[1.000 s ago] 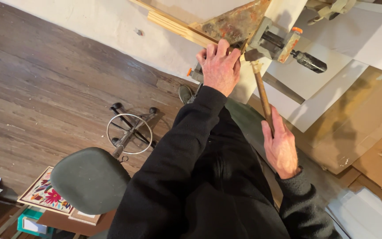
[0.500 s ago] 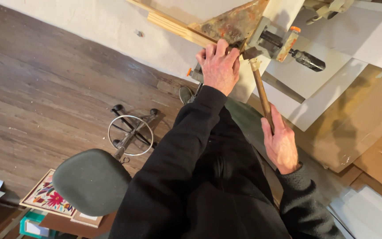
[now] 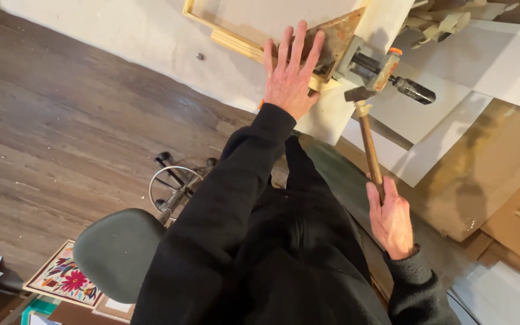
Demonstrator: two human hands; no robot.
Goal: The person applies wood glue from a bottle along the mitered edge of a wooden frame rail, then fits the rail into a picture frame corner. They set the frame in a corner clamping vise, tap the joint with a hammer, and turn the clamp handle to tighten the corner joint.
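**At the top centre: hand on frame corner, hammer raised**

At the top centre of the frame, your left hand (image 3: 292, 71) lies flat, fingers spread, on the wooden picture frame (image 3: 231, 40), just beside the grey corner clamp (image 3: 362, 65). Your right hand (image 3: 391, 219), lower right, is clenched round the wooden handle of a hammer (image 3: 366, 132) whose head sits just below the clamp. White boards (image 3: 501, 63) crowd the right edge; open wooden floor (image 3: 61, 120) fills the left, with a green stool (image 3: 118, 253) at lower left. Compared with a second ago, your left fingers have flattened and spread.
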